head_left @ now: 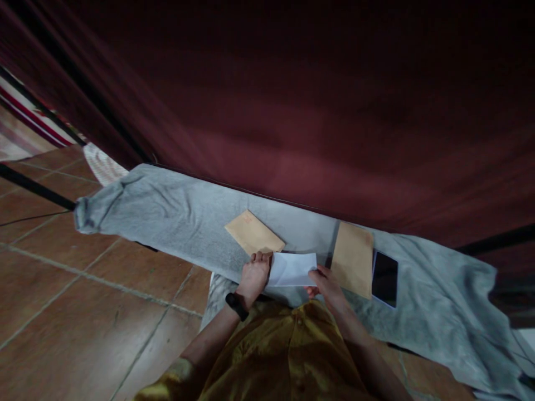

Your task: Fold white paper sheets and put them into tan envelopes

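Observation:
A folded sheet of white paper (292,269) is held level between my two hands, close to my body. My left hand (256,273) is closed on its left end, the fingers curled over the edge. At the opposite end my right hand (324,283) pinches the paper, thumb on top. Just beyond my left hand lies a tan envelope (253,231), set at an angle, with faint marking near its far corner. Another tan envelope (353,259), or a stack of them, rests beside my right hand.
A grey cloth (200,223) covers the narrow surface in front of me. A dark-screened phone or tablet (385,278) lies right of the envelopes. Behind rises a dark red curtain (271,139). Black metal bars (37,186) stand at the left, above the tiled floor (104,323).

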The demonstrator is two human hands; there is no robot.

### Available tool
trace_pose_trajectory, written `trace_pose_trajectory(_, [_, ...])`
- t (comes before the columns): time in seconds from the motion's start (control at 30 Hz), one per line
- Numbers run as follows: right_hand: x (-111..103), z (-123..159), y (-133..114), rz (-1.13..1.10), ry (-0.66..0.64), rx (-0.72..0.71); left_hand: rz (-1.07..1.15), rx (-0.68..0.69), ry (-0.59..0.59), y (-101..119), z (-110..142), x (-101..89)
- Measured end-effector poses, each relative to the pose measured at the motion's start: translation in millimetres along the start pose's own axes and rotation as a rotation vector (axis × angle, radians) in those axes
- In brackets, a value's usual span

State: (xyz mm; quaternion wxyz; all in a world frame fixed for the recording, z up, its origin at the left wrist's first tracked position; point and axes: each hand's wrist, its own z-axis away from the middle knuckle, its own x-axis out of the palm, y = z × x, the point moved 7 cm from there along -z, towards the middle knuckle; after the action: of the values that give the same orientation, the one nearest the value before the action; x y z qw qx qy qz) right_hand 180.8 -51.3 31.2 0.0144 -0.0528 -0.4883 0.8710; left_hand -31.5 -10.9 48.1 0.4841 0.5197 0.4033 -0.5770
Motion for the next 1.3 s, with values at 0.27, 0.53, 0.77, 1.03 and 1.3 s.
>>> trace_pose_trajectory(0.27, [-13, 0, -10, -0.064, 0.009, -0.061, 0.066, 0.037, 0.012, 20, -5, 6.3])
trace_pose_trajectory(0.53, [-16, -10, -10, -0.127, 0.107, -0.118, 0.148, 0.037, 0.013, 15, -6, 2.3])
trace_pose_trajectory(0.77, [-20, -4, -5, -0.365, 0.133, -0.18, 0.236, 0.069, 0.068, 20, -12, 0.2])
trace_pose_trajectory(1.03, [-17, -15, 8, -0.146, 0.189, -0.267, 0.441, 0.148, 0.136, 3, -15, 2.5])
trace_pose_trajectory(1.3, [-12, -19, 10, 0.059, 0.107, -0.221, 0.388, 0.101, 0.062, -2, -23, -3.0])
